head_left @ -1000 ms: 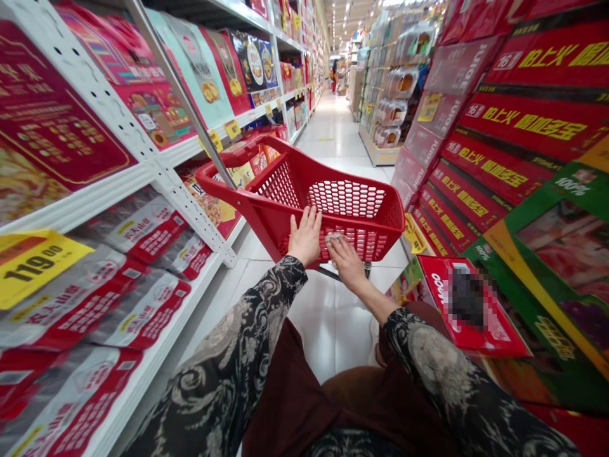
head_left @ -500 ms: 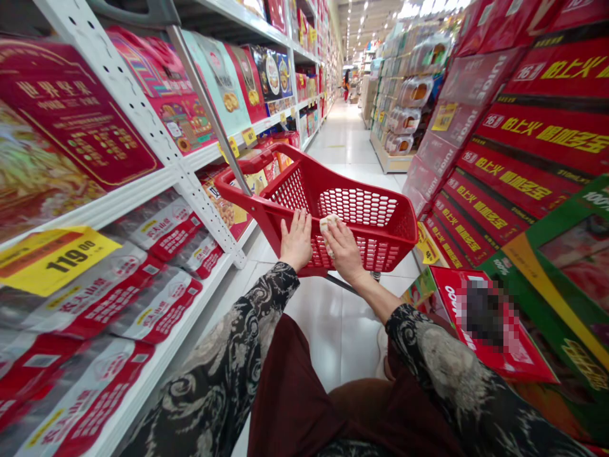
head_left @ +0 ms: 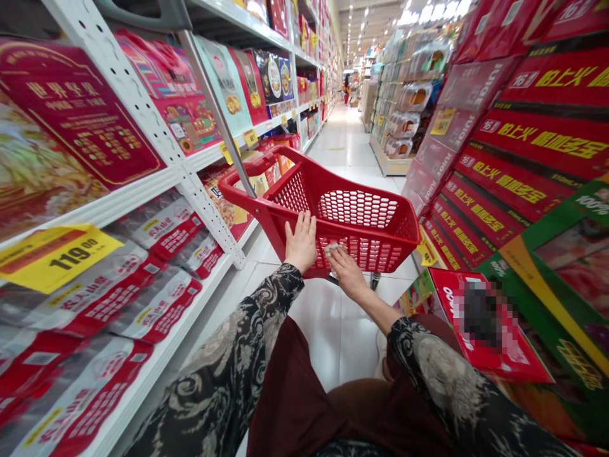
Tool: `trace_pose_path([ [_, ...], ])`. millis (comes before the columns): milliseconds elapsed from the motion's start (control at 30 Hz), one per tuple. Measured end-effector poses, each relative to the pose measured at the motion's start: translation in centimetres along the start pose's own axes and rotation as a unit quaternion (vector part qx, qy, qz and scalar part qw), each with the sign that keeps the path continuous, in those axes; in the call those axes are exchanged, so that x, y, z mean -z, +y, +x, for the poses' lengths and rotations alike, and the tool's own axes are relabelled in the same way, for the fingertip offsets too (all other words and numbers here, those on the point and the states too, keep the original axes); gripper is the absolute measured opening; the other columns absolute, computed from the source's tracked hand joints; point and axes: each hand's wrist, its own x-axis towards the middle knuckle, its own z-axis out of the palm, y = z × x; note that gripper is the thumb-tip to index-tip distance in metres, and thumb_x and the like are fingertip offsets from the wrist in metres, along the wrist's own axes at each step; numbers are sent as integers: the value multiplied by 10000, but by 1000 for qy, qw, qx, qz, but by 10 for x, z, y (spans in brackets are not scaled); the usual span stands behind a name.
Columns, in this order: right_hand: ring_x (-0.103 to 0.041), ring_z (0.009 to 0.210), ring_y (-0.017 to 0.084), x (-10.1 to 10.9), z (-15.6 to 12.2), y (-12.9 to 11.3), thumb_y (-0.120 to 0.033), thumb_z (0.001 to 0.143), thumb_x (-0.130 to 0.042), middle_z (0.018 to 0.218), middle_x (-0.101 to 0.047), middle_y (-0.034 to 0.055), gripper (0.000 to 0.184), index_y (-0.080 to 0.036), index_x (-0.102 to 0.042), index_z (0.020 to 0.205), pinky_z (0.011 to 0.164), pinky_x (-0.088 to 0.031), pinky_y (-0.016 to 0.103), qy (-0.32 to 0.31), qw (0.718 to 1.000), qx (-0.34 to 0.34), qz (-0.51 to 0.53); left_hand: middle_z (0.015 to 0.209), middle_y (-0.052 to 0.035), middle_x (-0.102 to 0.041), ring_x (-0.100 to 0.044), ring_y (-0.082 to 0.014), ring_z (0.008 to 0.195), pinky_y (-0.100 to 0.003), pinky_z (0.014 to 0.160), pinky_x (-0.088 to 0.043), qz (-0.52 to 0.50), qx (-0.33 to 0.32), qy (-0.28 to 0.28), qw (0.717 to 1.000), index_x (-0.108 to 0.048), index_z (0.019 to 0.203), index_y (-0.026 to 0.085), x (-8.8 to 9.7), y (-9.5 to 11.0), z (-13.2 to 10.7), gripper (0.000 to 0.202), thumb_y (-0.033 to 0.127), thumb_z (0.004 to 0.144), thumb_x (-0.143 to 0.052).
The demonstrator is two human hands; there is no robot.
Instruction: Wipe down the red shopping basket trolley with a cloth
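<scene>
A red plastic shopping basket [head_left: 380,236] on wheels stands in front of me in the aisle, its perforated side facing me. My left hand [head_left: 301,244] rests against that side just below the rim, fingers stretched out and holding nothing. Beside it, my right hand [head_left: 349,273] presses a small whitish cloth [head_left: 332,248] to the holed side panel. Most of the cloth is hidden under the fingers. A metal handle bar [head_left: 219,114] rises from the basket's left end to a grey grip [head_left: 147,14].
White shelving [head_left: 159,108] with boxes and packed bottles runs close along my left. Stacked red drink cartons [head_left: 495,184] and a green box [head_left: 561,254] crowd my right. Tiled floor [head_left: 333,149] stretches ahead to a distant person [head_left: 346,89].
My right hand has slid down from near the rim to the perforated panel, taking the cloth along. My left hand stays against the basket, which appears shifted slightly right.
</scene>
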Motion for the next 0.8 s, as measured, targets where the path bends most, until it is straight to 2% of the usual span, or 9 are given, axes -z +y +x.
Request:
trace_pose_path([
  [67,-381,1356,220,8,4,-5,-113,897,-441,1318,-566,137,381,-157,-582,1248,1063,-427,456,51,998,-12,29,1560,-142,-117,-88,-277,1447,-601,1125,-136,0,1,3,1000,-211,1458,39,0,3,-1,692,160,798,-380],
  [200,-283,1404,212,40,32,-15,-129,914,-428,1429,-455,95,437,-198,-491,1341,1135,-337,474,182,981,-26,56,1560,-131,-133,-94,-264,1447,-594,1126,-146,1,3,20,1000,-230,1459,64,-1,8,-4,660,142,814,-346],
  [267,-256,1414,209,49,44,-15,-135,916,-431,1436,-448,87,439,-200,-484,1347,1146,-318,475,210,976,-19,44,1560,-122,-143,-103,-261,1446,-599,1124,-147,0,4,25,1000,-240,1459,83,-2,11,-4,643,131,824,-323],
  [367,-269,1409,204,42,44,-7,-120,915,-418,1387,-506,96,415,-189,-530,1308,1133,-340,465,171,985,-13,14,1558,-118,-159,-110,-255,1445,-601,1122,-146,-2,6,22,1000,-249,1459,96,-2,15,-1,623,122,838,-284],
  [467,-317,1388,213,19,27,3,-72,891,-413,1340,-551,109,424,-174,-566,1273,1114,-362,470,83,997,-10,-3,1557,-127,-160,-107,-262,1445,-603,1117,-159,-1,7,12,1000,-237,1459,69,1,19,2,607,124,854,-244],
  [567,-345,1374,230,2,10,9,-40,867,-428,1328,-558,131,434,-151,-578,1258,1096,-378,484,37,999,-12,-9,1557,-133,-154,-109,-270,1444,-598,1117,-163,4,7,0,1000,-230,1460,62,3,23,6,602,127,861,-241],
  [700,-369,1361,227,0,2,7,-55,874,-440,1305,-574,146,407,-143,-589,1242,1079,-401,474,28,999,-14,9,1557,-128,-163,-114,-265,1444,-589,1120,-155,5,12,-3,1000,-233,1466,100,3,28,11,603,132,865,-268],
  [800,-350,1372,207,12,11,1,-99,900,-436,1337,-551,125,407,-168,-555,1283,1098,-389,450,84,996,-13,37,1553,-131,-178,-126,-265,1441,-588,1121,-154,-5,4,-7,1000,-249,1459,92,6,26,15,597,155,867,-288],
])
